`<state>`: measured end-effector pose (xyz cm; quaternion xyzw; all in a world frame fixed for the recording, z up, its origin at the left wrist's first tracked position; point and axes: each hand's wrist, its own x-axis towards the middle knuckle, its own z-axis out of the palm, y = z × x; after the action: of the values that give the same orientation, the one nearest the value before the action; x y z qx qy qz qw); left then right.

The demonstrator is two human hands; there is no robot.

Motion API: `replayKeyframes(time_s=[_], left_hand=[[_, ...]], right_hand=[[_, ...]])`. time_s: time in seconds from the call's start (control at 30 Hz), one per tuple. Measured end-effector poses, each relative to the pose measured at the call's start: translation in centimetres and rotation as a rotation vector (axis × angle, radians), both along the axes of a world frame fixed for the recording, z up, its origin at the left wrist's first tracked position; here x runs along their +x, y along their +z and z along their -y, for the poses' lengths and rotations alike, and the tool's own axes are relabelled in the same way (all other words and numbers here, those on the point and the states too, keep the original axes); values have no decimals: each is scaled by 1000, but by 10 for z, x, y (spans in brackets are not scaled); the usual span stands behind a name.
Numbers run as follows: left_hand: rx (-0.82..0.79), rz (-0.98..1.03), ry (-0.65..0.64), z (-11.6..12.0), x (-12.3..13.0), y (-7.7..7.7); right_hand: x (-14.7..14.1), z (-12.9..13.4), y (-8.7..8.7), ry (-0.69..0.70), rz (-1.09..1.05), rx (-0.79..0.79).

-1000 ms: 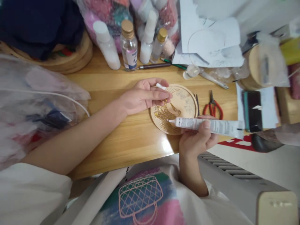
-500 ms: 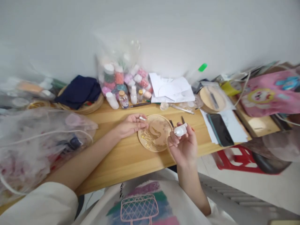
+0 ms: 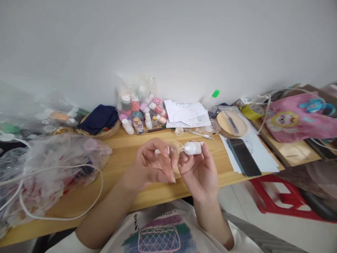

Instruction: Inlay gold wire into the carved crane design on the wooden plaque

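Note:
In my right hand (image 3: pixel 199 172) lies a small white squeeze bottle (image 3: pixel 193 148), on its side with its bare nozzle pointing left. My left hand (image 3: pixel 155 163) is just left of that nozzle and holds a slim white cap (image 3: pixel 161 151) between its fingers. A small gap shows between the cap and the nozzle. Below both hands on the table is a round wooden disc (image 3: pixel 172 143) with a raised pattern; my hands cover most of it.
Small bottles (image 3: pixel 138 125), a bag of coloured jars (image 3: pixel 135 105) and white papers (image 3: pixel 186 114) line the wall. A phone (image 3: pixel 243 157) rests on sheets at the right. A plastic bag (image 3: pixel 60 168) with a white cable (image 3: pixel 101 182) spreads across the left.
My left hand has moved right with the cap, close to the bottle's nozzle and over the disc. My right hand has turned the bottle more level. The camera view has shifted.

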<state>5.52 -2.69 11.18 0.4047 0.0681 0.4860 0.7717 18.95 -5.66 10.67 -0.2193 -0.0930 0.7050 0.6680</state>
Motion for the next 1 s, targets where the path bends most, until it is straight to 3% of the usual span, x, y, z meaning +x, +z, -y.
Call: replayKeyframes(time_s=[0.17, 0.57, 1.0], left_hand=[[143, 27, -56, 0, 9, 11], [97, -61, -45, 4, 13, 11], [108, 22, -98, 3, 15, 8]], right_hand=[[5, 3, 2, 6, 7, 30], [7, 6, 1, -47, 85, -70], [8, 6, 2, -46, 28, -92]])
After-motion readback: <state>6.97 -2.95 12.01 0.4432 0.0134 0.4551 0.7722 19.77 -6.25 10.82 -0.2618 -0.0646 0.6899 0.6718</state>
